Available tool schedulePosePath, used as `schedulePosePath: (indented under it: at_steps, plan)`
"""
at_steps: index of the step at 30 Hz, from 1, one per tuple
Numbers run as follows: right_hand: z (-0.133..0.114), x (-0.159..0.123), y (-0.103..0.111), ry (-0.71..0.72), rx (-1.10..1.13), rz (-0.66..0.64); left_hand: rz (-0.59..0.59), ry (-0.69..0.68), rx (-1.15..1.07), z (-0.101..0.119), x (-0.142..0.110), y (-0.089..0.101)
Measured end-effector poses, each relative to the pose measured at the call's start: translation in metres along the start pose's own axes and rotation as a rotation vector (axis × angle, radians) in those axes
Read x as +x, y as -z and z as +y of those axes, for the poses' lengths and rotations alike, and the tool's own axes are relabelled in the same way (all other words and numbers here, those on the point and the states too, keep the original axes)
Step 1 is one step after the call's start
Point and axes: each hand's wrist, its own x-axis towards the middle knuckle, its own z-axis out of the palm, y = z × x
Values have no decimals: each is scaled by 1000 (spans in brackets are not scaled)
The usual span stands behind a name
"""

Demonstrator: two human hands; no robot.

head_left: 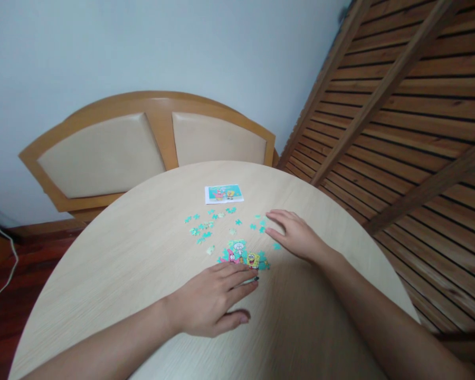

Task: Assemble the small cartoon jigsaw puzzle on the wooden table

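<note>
A partly joined jigsaw puzzle [240, 252] lies on the round table, showing a pink starfish, a yellow sponge and a pale green figure on teal. My left hand [214, 298] rests palm down with its fingers stretched over the puzzle's near edge, hiding that part. To the right, my right hand [298, 235] is over a few loose teal puzzle pieces [254, 227], thumb and fingers apart. Its fingertips are close to the pieces; I cannot tell whether they touch one. A single teal piece [277, 246] lies just below the right thumb.
More loose pieces [195, 231] are scattered left of and beyond the puzzle. Behind them lies a picture card [224, 194] with the same characters. The pale wooden table [114, 274] has a cushioned bench back [103, 153] beyond it and a slatted wooden partition [380, 132] at the right.
</note>
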Motion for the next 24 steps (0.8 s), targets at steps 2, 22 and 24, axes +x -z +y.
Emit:
schedulePosePath:
  at_steps: [2, 22, 24]
  plan:
    - [0, 1, -11, 24, -13, -42, 7, -20, 3, -1, 0, 0]
    - [10, 4, -16, 99, 75, -67, 402, 479, 223, -75, -10, 0]
    - [11, 4, -16, 91, 76, -69, 386, 489, 258, -76, -3, 0]
